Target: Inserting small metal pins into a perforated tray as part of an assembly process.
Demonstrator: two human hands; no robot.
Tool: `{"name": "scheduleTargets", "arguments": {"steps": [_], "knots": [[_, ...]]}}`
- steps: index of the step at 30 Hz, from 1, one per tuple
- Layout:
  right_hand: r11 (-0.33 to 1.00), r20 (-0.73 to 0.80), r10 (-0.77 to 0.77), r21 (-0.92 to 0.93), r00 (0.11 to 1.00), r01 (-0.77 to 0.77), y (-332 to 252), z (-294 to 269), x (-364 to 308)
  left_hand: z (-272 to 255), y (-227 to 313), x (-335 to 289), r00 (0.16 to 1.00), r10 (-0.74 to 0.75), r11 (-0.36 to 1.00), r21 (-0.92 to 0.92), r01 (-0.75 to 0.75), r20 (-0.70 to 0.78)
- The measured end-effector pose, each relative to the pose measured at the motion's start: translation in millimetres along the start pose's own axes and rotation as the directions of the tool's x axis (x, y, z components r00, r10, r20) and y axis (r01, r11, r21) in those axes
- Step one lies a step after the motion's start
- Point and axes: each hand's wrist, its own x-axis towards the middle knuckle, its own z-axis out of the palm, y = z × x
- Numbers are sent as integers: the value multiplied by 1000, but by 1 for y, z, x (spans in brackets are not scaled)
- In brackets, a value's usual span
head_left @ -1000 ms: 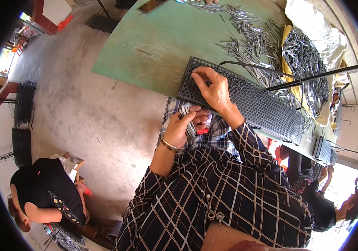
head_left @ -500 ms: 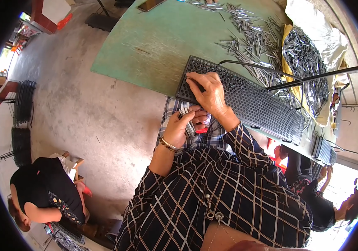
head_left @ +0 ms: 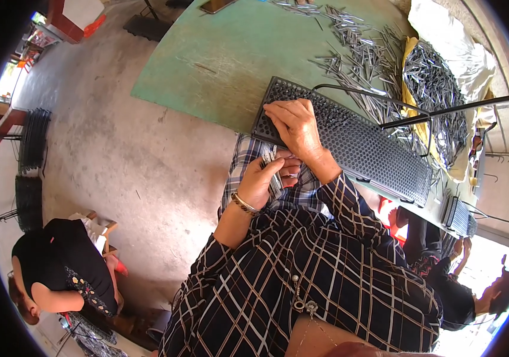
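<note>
Two hands, one perforated tray (head_left: 361,143)
Left hand (head_left: 263,178) clamped on a pin bundle (head_left: 274,172); right hand (head_left: 296,125) fingers together, pressing the tray.

There are two hands at work: the left hand (head_left: 258,178) and the right hand (head_left: 295,125). One long black tray full of little holes (head_left: 355,146) lies on one green table (head_left: 231,53). One bunch of thin metal pins (head_left: 273,169) sits in the left hand. Loose metal pins (head_left: 361,53) lie on the table (far too many to count). Two other people sit nearby, one in a black top (head_left: 58,268) and one past the table's end (head_left: 480,294).
</note>
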Motion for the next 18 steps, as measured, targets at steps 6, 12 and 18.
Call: {"name": "scheduleTargets", "arguments": {"steps": [6, 12, 18], "knots": [[996, -89, 90, -20, 992, -92, -1, 1, -3, -2, -3, 1, 1000, 2, 1000, -8, -2, -2], [992, -119, 78, -89, 990, -89, -4, 2, -7, -5, -3, 2, 1000, 0, 1000, -3, 0, 15], [994, 29, 49, -96, 998, -46, -2, -7, -4, 0, 3, 0, 999, -27, 1000, -1, 27, 19]]}}
